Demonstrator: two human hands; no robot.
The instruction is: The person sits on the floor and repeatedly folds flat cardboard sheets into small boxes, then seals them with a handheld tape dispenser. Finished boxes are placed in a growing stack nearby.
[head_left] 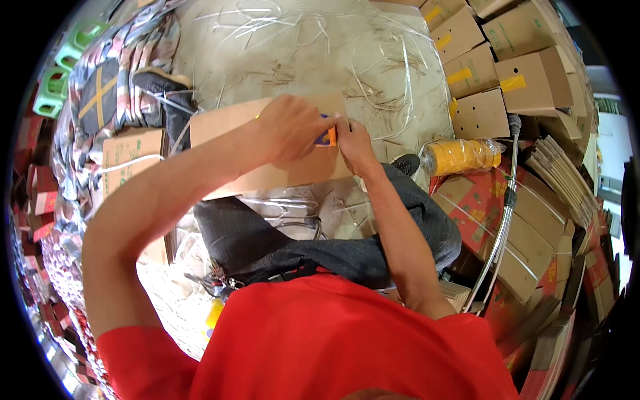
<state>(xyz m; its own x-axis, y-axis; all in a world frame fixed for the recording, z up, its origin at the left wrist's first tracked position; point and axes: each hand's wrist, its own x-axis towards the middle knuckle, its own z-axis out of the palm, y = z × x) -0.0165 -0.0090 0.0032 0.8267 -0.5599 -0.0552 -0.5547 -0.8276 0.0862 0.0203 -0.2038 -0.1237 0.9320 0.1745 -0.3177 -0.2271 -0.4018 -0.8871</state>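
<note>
A flat brown cardboard box (267,177) lies across in front of my bent knees. Over its top, my left hand (288,130) is closed, palm down, around a small blue-and-orange tool (325,139) that looks like a tape dispenser; most of it is hidden under the fingers. A bit of yellow shows beside that hand. My right hand (355,143) is at the box's right end, fingers pinched together close to the tool's orange tip. What this pinch holds, if anything, is too small to make out.
Cartons with yellow tape (477,113) are stacked at the right. Below them are wrapped yellow tape rolls (463,157), a metal pole (507,213) and flattened cardboard (563,177). White straps (260,23) litter the floor. Green stools (52,91) and a patterned cloth (133,50) are at left.
</note>
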